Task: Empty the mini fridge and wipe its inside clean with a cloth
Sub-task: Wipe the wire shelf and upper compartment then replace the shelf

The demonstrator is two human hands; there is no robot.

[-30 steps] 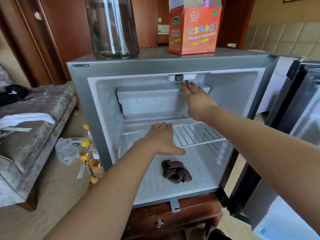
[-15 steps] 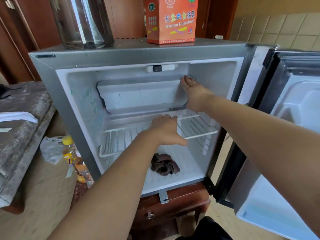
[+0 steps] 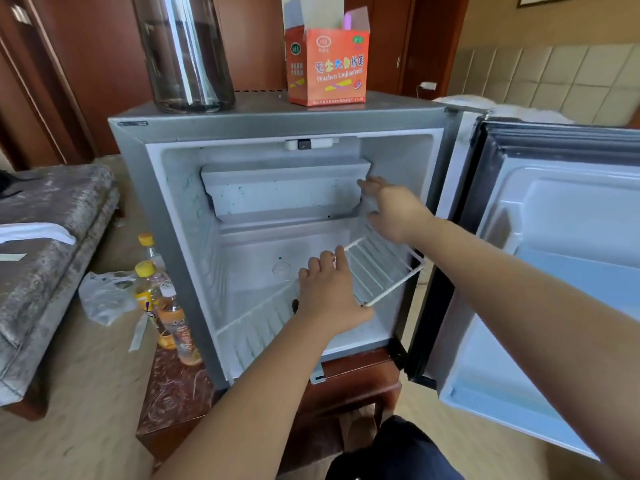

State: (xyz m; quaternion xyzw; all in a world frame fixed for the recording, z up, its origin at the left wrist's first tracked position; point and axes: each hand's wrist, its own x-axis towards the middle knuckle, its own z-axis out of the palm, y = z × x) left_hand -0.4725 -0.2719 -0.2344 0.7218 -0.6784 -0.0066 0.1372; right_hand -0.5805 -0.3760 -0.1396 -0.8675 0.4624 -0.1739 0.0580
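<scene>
1. No food shows in the fridge (image 3: pixel 145 202); I judge you are taking out its wire shelf (image 3: pixel 381 268), tilted at the fridge's inner right.
2. The door (image 3: pixel 554 237) stands wide open to the right.
3. A jar (image 3: pixel 183 53) and a box (image 3: pixel 327 67) sit on top (avoid jolting them).
4. Your left hand (image 3: pixel 329 296) grips the shelf's edge. Your right hand (image 3: pixel 394 209), fingers straight and spread, is inside by the upper right wall. Next, angle the shelf out.
5. The cloth (image 3: pixel 295 304) lies on the fridge floor, mostly hidden.

Dark wood panelling (image 3: pixel 86 64), beige floor (image 3: pixel 86 393), grey sofa (image 3: pixel 52 220) at left.
</scene>
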